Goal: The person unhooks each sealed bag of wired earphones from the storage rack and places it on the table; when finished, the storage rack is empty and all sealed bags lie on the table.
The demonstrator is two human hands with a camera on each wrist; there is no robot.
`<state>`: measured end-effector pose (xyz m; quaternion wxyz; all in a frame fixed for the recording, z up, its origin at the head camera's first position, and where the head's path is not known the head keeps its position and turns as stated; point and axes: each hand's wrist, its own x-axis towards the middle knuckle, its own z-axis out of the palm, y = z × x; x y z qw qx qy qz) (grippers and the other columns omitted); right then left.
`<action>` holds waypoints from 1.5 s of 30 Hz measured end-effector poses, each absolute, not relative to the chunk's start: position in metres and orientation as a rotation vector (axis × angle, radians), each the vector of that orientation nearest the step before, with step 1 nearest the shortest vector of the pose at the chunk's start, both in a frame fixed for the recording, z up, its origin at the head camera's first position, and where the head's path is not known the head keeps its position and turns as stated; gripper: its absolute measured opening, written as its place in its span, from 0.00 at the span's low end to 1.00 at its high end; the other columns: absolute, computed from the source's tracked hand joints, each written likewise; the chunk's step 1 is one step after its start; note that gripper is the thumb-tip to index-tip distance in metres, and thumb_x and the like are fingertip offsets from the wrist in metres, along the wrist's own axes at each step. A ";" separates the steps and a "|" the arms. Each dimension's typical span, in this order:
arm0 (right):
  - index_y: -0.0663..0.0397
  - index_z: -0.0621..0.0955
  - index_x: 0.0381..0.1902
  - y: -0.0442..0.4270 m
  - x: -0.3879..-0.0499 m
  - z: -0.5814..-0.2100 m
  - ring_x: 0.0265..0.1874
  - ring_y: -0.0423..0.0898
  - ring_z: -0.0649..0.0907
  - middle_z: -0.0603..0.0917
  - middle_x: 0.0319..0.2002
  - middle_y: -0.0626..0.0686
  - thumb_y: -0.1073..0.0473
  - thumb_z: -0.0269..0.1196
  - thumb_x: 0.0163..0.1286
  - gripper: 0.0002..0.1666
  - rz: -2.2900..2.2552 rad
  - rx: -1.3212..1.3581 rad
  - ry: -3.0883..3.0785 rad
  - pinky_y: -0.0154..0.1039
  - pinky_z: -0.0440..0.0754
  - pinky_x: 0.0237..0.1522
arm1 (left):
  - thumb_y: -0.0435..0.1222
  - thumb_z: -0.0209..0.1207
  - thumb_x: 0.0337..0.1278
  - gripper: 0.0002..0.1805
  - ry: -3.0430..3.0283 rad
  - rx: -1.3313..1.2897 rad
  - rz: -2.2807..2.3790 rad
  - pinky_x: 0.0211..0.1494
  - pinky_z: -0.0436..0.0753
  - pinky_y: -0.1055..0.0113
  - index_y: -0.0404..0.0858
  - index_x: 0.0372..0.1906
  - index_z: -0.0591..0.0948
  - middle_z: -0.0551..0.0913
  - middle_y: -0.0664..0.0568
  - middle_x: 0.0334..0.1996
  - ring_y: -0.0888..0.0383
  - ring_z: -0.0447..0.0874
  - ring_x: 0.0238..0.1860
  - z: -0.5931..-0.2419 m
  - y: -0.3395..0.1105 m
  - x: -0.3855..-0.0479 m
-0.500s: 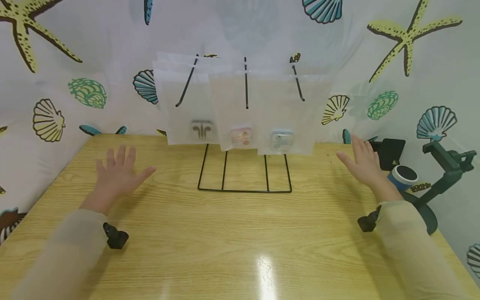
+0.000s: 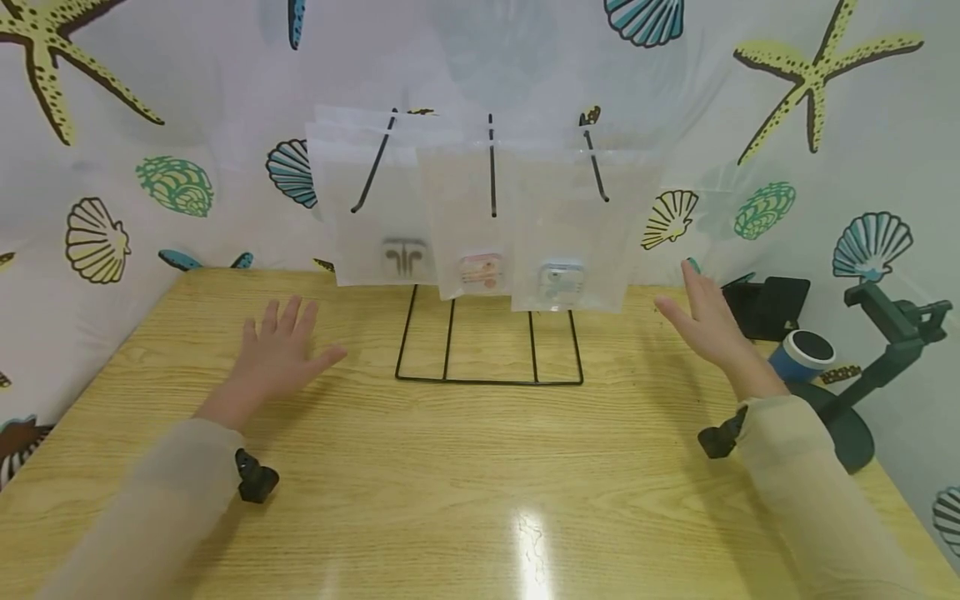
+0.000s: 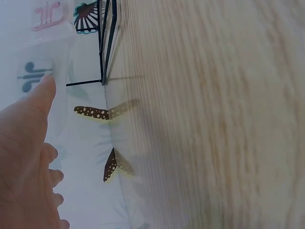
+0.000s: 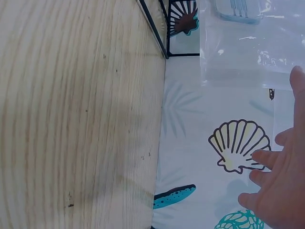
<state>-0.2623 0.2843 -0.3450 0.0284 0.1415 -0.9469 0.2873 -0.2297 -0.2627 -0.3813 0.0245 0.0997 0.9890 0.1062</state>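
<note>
My left hand (image 2: 277, 358) hovers over the table left of a black wire rack (image 2: 487, 382), its fingers spread and nothing in it. Over the right side, my right hand (image 2: 712, 325) is held out with straight fingers, also holding nothing. On the rack's hooks hang several clear plastic bags. One holds dark earphones (image 2: 405, 258), the middle one pink earphones (image 2: 482, 271), the right one light-blue earphones (image 2: 562, 283). The left wrist view has my thumb overlapping the bag of dark earphones (image 3: 32, 76); contact cannot be told.
At the right stand a blue-and-white cup (image 2: 802, 358), a black card-like object (image 2: 780, 307) and a dark jointed stand (image 2: 892, 333). A sheet printed with shells and starfish (image 2: 813, 75) hangs behind the wooden table (image 2: 420, 483).
My left hand has moved right, closer to the rack. My right hand has shifted slightly left and up. The bags have barely swayed.
</note>
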 end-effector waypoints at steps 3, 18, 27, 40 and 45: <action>0.55 0.35 0.72 0.279 -0.265 -0.344 0.68 0.62 0.39 0.38 0.70 0.64 0.39 0.43 0.72 0.46 0.973 0.451 -2.896 0.63 0.39 0.63 | 0.66 0.40 0.58 0.52 3.051 0.365 0.336 0.60 0.31 0.33 0.29 0.71 0.43 0.39 0.29 0.68 0.31 0.27 0.66 -0.384 -0.255 -0.231; 0.46 0.41 0.73 0.250 -0.279 -0.345 0.67 0.60 0.53 0.53 0.70 0.59 0.37 0.50 0.67 0.48 1.185 0.304 -2.801 0.62 0.53 0.61 | 0.59 0.46 0.61 0.47 3.010 0.642 0.302 0.64 0.41 0.37 0.29 0.70 0.47 0.44 0.31 0.68 0.33 0.35 0.67 -0.404 -0.215 -0.239; 0.52 0.51 0.72 0.239 -0.287 -0.343 0.66 0.53 0.59 0.60 0.67 0.60 0.40 0.54 0.67 0.44 1.372 0.322 -2.656 0.51 0.56 0.64 | 0.58 0.44 0.64 0.46 2.908 0.731 0.364 0.66 0.44 0.41 0.28 0.70 0.46 0.43 0.33 0.69 0.35 0.38 0.68 -0.410 -0.205 -0.243; 0.55 0.57 0.71 0.235 -0.294 -0.347 0.63 0.53 0.64 0.64 0.64 0.63 0.47 0.57 0.67 0.40 1.722 0.212 -2.450 0.48 0.63 0.61 | 0.53 0.49 0.64 0.40 2.800 0.836 0.463 0.66 0.51 0.44 0.31 0.70 0.55 0.53 0.35 0.68 0.39 0.47 0.67 -0.418 -0.207 -0.249; 0.57 0.61 0.69 0.232 -0.299 -0.350 0.58 0.52 0.71 0.68 0.60 0.65 0.51 0.59 0.66 0.37 1.865 0.168 -2.316 0.46 0.68 0.58 | 0.49 0.50 0.65 0.37 2.775 0.843 0.501 0.65 0.53 0.45 0.30 0.69 0.57 0.54 0.34 0.67 0.38 0.49 0.67 -0.416 -0.206 -0.250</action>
